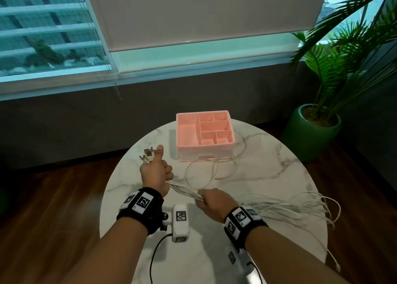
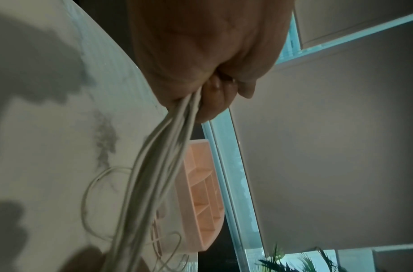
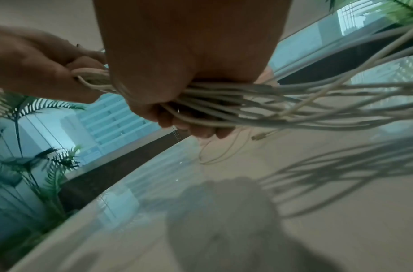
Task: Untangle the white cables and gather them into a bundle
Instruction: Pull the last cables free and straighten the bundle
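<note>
The left hand [image 1: 156, 172] fists the cables [image 1: 184, 191] near their plugs [image 1: 147, 155]; the right hand [image 1: 217, 202] closes round the same strands above the table [image 1: 268, 176]. Better to slide the right fist outward slowly, easing snags. The pink organizer [image 1: 205, 133] looks empty.

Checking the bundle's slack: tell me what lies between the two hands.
In the head view, a short taut run of white cables spans from left hand to right hand; nothing else.
</note>
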Tool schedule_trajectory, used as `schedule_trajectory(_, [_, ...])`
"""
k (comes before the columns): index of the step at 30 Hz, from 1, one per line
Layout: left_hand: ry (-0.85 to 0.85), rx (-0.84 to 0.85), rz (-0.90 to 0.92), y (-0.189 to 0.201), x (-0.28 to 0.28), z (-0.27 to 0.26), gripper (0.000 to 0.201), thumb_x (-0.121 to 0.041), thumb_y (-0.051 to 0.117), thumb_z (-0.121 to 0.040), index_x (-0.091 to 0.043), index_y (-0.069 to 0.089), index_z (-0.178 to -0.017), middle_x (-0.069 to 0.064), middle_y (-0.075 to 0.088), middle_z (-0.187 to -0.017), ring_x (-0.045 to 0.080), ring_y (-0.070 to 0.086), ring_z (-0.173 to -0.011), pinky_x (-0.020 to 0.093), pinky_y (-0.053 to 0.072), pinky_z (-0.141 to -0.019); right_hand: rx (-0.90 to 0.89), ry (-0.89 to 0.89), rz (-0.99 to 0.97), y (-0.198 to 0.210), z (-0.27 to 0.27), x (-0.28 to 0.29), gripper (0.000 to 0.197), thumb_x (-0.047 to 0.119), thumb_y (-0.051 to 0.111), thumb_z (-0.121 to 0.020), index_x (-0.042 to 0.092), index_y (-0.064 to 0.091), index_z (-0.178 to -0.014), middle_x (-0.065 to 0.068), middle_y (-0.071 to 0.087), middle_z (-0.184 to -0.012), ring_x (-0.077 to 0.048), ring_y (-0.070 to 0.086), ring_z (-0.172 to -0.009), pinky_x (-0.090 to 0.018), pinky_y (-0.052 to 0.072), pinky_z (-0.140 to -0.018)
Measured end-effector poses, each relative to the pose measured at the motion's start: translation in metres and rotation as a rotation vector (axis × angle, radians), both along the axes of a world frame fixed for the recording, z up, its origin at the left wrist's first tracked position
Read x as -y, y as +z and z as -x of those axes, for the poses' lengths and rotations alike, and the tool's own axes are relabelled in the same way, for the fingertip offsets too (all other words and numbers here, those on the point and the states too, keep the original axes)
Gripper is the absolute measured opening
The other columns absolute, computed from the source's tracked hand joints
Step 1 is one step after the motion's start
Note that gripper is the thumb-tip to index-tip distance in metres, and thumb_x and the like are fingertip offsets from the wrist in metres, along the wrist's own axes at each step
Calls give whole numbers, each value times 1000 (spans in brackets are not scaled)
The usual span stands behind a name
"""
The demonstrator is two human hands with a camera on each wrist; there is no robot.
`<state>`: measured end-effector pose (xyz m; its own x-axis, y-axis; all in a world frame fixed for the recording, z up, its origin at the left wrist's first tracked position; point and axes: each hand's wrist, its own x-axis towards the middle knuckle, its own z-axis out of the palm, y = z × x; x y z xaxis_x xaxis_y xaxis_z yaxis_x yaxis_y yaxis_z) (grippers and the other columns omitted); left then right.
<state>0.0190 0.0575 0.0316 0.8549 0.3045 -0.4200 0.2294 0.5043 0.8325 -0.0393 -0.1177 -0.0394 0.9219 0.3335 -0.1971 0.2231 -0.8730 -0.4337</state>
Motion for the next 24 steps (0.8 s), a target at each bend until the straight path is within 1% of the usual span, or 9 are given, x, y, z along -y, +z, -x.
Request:
schedule_trajectory(4, [44,-26,-55,-7,-14,0,34,-29,69,-97,-21,44,-74,-5,26,-55,10,22,-41,20,18,-39,21,12,117,-3,-8,34,29,39,44,-97,15,60,-99,-11,67,-97,-32,61,-89,-39,49,-76])
schedule_trajectory(9, [42,5,-153,-16,-17,-2,34,-27,70,-96,-20,44,-74,-3,29,-55,10,21,-39,18,19,-41,-3,-11,200,-7,-9,69,35,51,43,-100,21,57,-92,-6,65,-93,-27,62,-86,-35,45,-71])
schedule_trajectory(13, [8,22,-237,-24,-13,-5,36,-28,72,-94,-20,43,-74,-4,33,-54,11,26,-38,18,23,-40,-28,-67,216,-8,-8,80,40,62,47,-94,25,51,-80,3,56,-82,-21,53,-75,-32,40,-66])
schedule_trajectory(15, [-23,40,-294,-31,-10,-6,35,-26,74,-92,-21,46,-71,-7,38,-53,13,32,-43,20,28,-42,-111,-95,224,-11,-11,82,40,63,56,-88,24,53,-80,2,59,-84,-22,56,-79,-32,42,-67])
schedule_trajectory(17, [-77,66,-356,-36,-8,-5,34,-25,75,-92,-23,50,-69,-12,43,-49,14,36,-47,24,30,-47,-288,-101,185,-13,-14,84,46,66,69,-73,23,54,-78,1,61,-84,-25,61,-85,-33,45,-72])
schedule_trajectory(19, [-117,67,-387,-40,-9,-5,33,-26,75,-92,-23,51,-69,-16,44,-46,12,36,-46,24,30,-47,-429,-90,96,-9,-18,88,57,76,72,-53,26,57,-78,7,61,-80,-21,64,-85,-32,47,-76])
schedule_trajectory(20, [-132,65,-394,-42,-10,-5,33,-26,74,-93,-23,51,-69,-16,43,-46,12,35,-44,24,30,-45,-447,-99,35,-7,-22,89,61,80,70,-50,27,59,-81,11,62,-82,-17,63,-85,-32,48,-78])
schedule_trajectory(22, [-151,64,-402,-47,-10,-5,34,-27,73,-93,-22,50,-69,-15,42,-46,11,34,-41,23,29,-44,-378,-156,-52,-4,-34,92,61,81,64,-64,27,65,-91,10,66,-90,-13,63,-86,-33,50,-83])
schedule_trajectory(24, [-169,62,-428,-50,-8,-5,35,-26,73,-93,-23,49,-68,-15,42,-45,9,35,-40,25,29,-47,-267,-182,-48,-4,-52,95,53,67,58,-85,20,68,-105,0,69,-106,-21,65,-96,-38,51,-89])
